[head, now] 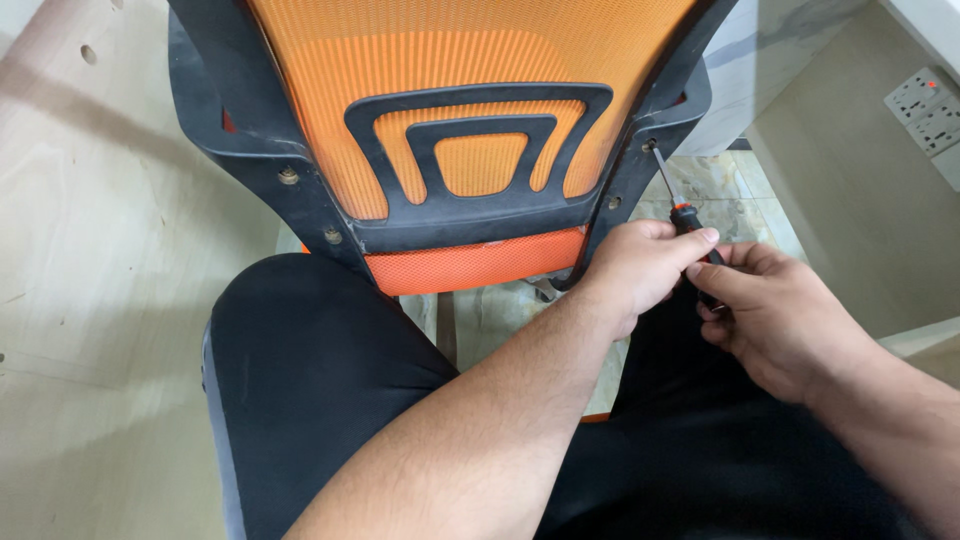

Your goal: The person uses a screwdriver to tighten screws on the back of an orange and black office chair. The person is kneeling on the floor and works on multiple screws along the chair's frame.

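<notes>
Black-and-red screwdriver (686, 218) — thin steel shaft, tip seated in a screw hole (649, 146) on the right side of the black chair frame (300, 180). Left hand (640, 265) and right hand (765, 315) both clenched on the handle. Likely light, stiff and slip-prone at the tip — grip belongs on the handle, in line with the shaft.

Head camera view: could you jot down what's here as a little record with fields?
Left hand: grips the screwdriver handle
Right hand: holds the handle's lower end
Screwdriver tip: at a screw hole in the chair's black frame
Chair back: orange mesh
Other screws: on the frame's left side
Nearby: white wall sockets, upper right
</notes>
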